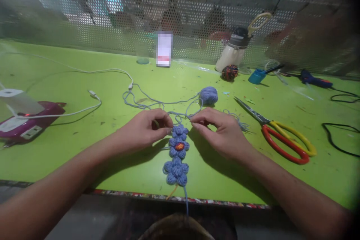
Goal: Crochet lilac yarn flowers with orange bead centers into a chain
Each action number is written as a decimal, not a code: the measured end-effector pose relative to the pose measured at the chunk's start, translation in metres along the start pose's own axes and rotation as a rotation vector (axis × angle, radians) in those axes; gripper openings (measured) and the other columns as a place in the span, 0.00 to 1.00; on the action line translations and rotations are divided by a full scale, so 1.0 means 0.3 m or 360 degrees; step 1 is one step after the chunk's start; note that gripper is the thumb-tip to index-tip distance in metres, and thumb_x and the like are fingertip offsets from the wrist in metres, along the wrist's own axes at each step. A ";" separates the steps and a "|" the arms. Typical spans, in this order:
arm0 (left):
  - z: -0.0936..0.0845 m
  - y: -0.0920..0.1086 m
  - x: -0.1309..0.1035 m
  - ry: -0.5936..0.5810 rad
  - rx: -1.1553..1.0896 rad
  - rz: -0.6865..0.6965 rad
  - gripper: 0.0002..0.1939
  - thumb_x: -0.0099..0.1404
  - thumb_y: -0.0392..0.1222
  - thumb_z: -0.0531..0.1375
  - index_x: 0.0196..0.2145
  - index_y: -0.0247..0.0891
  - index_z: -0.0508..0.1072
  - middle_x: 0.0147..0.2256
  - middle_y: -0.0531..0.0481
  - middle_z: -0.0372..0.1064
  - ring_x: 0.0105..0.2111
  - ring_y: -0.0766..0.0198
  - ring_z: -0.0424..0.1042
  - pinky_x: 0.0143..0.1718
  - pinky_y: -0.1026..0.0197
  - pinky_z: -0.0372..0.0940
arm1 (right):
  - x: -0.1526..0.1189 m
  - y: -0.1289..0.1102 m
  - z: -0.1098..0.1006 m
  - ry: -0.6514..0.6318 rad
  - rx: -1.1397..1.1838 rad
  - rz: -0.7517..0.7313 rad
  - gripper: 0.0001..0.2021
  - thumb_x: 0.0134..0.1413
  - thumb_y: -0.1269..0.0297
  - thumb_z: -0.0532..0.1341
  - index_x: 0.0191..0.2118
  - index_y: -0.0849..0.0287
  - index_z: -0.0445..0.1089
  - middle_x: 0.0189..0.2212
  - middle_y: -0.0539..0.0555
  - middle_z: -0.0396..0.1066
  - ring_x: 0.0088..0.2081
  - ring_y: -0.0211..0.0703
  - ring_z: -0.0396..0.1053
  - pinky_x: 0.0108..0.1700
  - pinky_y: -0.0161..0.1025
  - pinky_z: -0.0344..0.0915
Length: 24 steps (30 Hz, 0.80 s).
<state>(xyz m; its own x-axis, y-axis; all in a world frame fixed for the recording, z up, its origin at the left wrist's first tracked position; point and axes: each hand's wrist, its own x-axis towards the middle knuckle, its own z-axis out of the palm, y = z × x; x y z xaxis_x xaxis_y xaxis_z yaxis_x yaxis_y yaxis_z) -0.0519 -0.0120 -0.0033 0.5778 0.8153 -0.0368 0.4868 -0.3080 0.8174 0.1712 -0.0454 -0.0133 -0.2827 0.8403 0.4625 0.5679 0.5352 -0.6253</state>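
A strip of three blue crocheted flowers (pixel 176 171) lies on the green table, the middle one with an orange-red centre. Thumb and forefinger of my left hand (pixel 146 127) meet at the left edge of the top flower. On the other side, my right hand (pixel 218 127) pinches the blue yarn (pixel 180 113) just above and right of that flower. This yarn loops over the table behind my hands, near a blue yarn ball (pixel 208 96). Loose tails hang from the strip's lower end over the table edge.
Scissors (pixel 271 129) with red and yellow handles lie right of my right hand. Farther back are a bottle (pixel 232 50), a dark multicoloured yarn ball (pixel 230 72), a teal pot (pixel 257 76) and a glue gun (pixel 315 79). A purple power strip (pixel 42 120) with white cables lies left.
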 end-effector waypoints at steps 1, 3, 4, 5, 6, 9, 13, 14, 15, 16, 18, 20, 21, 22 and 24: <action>-0.004 0.007 -0.008 -0.0050 -0.0008 0.0019 0.07 0.63 0.41 0.58 0.34 0.35 0.73 0.30 0.49 0.70 0.30 0.62 0.68 0.32 0.59 0.63 | -0.002 -0.009 -0.003 -0.0034 0.0005 -0.0025 0.05 0.55 0.76 0.61 0.33 0.65 0.74 0.30 0.57 0.74 0.32 0.41 0.69 0.36 0.40 0.65; -0.006 0.016 -0.022 -0.0172 0.0013 0.0097 0.06 0.62 0.40 0.59 0.35 0.36 0.75 0.31 0.49 0.71 0.31 0.62 0.69 0.34 0.59 0.64 | -0.009 -0.024 -0.003 -0.0156 0.0027 -0.0113 0.05 0.56 0.76 0.61 0.34 0.65 0.75 0.29 0.57 0.73 0.33 0.41 0.69 0.36 0.39 0.65; -0.004 0.018 -0.028 -0.0228 0.0048 0.0145 0.06 0.62 0.39 0.60 0.35 0.37 0.76 0.32 0.49 0.71 0.32 0.63 0.70 0.35 0.60 0.64 | -0.013 -0.027 0.001 -0.0244 0.0036 -0.0167 0.05 0.57 0.75 0.60 0.35 0.66 0.75 0.30 0.57 0.73 0.33 0.41 0.69 0.36 0.39 0.65; -0.002 0.017 -0.032 -0.0277 0.0100 0.0192 0.06 0.62 0.38 0.60 0.35 0.37 0.77 0.32 0.50 0.72 0.33 0.63 0.70 0.37 0.60 0.63 | -0.018 -0.028 0.005 -0.0341 0.0035 -0.0211 0.06 0.57 0.75 0.60 0.36 0.66 0.75 0.30 0.57 0.73 0.34 0.42 0.68 0.37 0.39 0.65; 0.002 0.015 -0.035 -0.0313 0.0162 0.0232 0.06 0.63 0.37 0.59 0.36 0.38 0.77 0.33 0.50 0.72 0.34 0.63 0.70 0.38 0.60 0.63 | -0.022 -0.026 0.010 -0.0438 0.0023 -0.0238 0.07 0.58 0.75 0.59 0.37 0.66 0.75 0.30 0.58 0.72 0.34 0.42 0.68 0.37 0.39 0.65; 0.012 0.009 -0.040 -0.0340 0.0289 0.0304 0.08 0.64 0.36 0.58 0.36 0.38 0.78 0.33 0.50 0.73 0.35 0.63 0.70 0.38 0.61 0.62 | -0.031 -0.015 0.020 -0.0629 -0.0031 -0.0221 0.08 0.59 0.76 0.58 0.37 0.67 0.75 0.32 0.59 0.72 0.35 0.43 0.68 0.38 0.40 0.65; 0.010 0.012 -0.039 -0.0337 0.0289 0.0301 0.08 0.65 0.39 0.58 0.35 0.38 0.77 0.32 0.50 0.72 0.35 0.63 0.70 0.37 0.61 0.61 | -0.028 -0.012 0.015 -0.0646 0.0008 -0.0155 0.07 0.59 0.75 0.58 0.37 0.64 0.75 0.31 0.57 0.71 0.35 0.42 0.68 0.37 0.39 0.64; 0.006 0.013 -0.038 -0.0323 0.0279 0.0262 0.08 0.65 0.39 0.58 0.34 0.38 0.77 0.32 0.50 0.72 0.34 0.63 0.69 0.36 0.61 0.61 | -0.025 -0.014 0.011 -0.0628 0.0035 -0.0127 0.07 0.59 0.75 0.58 0.36 0.64 0.74 0.31 0.56 0.71 0.34 0.41 0.68 0.37 0.39 0.65; 0.001 0.012 -0.037 -0.0291 0.0269 0.0209 0.07 0.64 0.40 0.58 0.32 0.38 0.76 0.31 0.51 0.71 0.32 0.63 0.69 0.35 0.61 0.61 | -0.023 -0.016 0.008 -0.0591 0.0055 -0.0092 0.06 0.59 0.75 0.59 0.35 0.63 0.74 0.30 0.55 0.71 0.33 0.40 0.68 0.37 0.39 0.65; -0.005 0.010 -0.035 -0.0240 0.0267 0.0142 0.08 0.64 0.41 0.58 0.31 0.38 0.75 0.29 0.51 0.70 0.31 0.64 0.68 0.33 0.61 0.60 | -0.020 -0.018 0.005 -0.0542 0.0065 -0.0056 0.06 0.59 0.74 0.59 0.34 0.62 0.74 0.29 0.54 0.72 0.33 0.40 0.68 0.37 0.38 0.65; -0.016 0.004 -0.031 -0.0116 0.0286 0.0012 0.08 0.64 0.42 0.57 0.29 0.38 0.72 0.28 0.52 0.69 0.28 0.63 0.67 0.30 0.61 0.59 | -0.015 -0.020 0.000 -0.0418 0.0049 0.0008 0.06 0.58 0.74 0.59 0.33 0.61 0.73 0.28 0.53 0.72 0.32 0.39 0.68 0.36 0.39 0.64; -0.023 -0.003 -0.027 -0.0055 0.0322 -0.0048 0.08 0.64 0.42 0.57 0.30 0.38 0.73 0.28 0.51 0.70 0.28 0.63 0.67 0.29 0.61 0.58 | -0.012 -0.022 -0.003 -0.0315 0.0030 0.0048 0.06 0.58 0.74 0.59 0.33 0.60 0.72 0.28 0.53 0.72 0.32 0.40 0.69 0.37 0.41 0.64; -0.024 -0.004 -0.026 -0.0057 0.0331 -0.0050 0.07 0.64 0.42 0.57 0.31 0.38 0.73 0.29 0.51 0.70 0.29 0.63 0.67 0.30 0.61 0.59 | -0.012 -0.024 -0.003 -0.0284 0.0036 0.0049 0.06 0.58 0.74 0.59 0.33 0.60 0.72 0.28 0.53 0.72 0.32 0.40 0.68 0.37 0.41 0.64; -0.024 -0.004 -0.026 -0.0076 0.0329 -0.0039 0.07 0.63 0.42 0.57 0.32 0.39 0.73 0.29 0.51 0.70 0.29 0.62 0.67 0.30 0.61 0.59 | -0.013 -0.027 -0.002 -0.0270 0.0054 0.0036 0.06 0.58 0.74 0.59 0.33 0.60 0.72 0.28 0.53 0.72 0.32 0.40 0.68 0.38 0.42 0.64; -0.020 0.001 -0.030 -0.0167 0.0286 0.0007 0.06 0.63 0.41 0.57 0.33 0.39 0.74 0.29 0.52 0.70 0.30 0.63 0.67 0.31 0.61 0.59 | -0.018 -0.035 0.003 -0.0308 0.0108 -0.0037 0.06 0.58 0.73 0.59 0.33 0.60 0.72 0.28 0.53 0.71 0.32 0.40 0.68 0.39 0.41 0.64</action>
<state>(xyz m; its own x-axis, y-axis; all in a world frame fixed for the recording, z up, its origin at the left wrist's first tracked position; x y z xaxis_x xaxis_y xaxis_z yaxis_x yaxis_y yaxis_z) -0.0609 -0.0164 0.0008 0.6407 0.7611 -0.1012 0.5879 -0.4015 0.7022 0.1661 -0.0556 -0.0098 -0.4421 0.8251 0.3517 0.5081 0.5535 -0.6599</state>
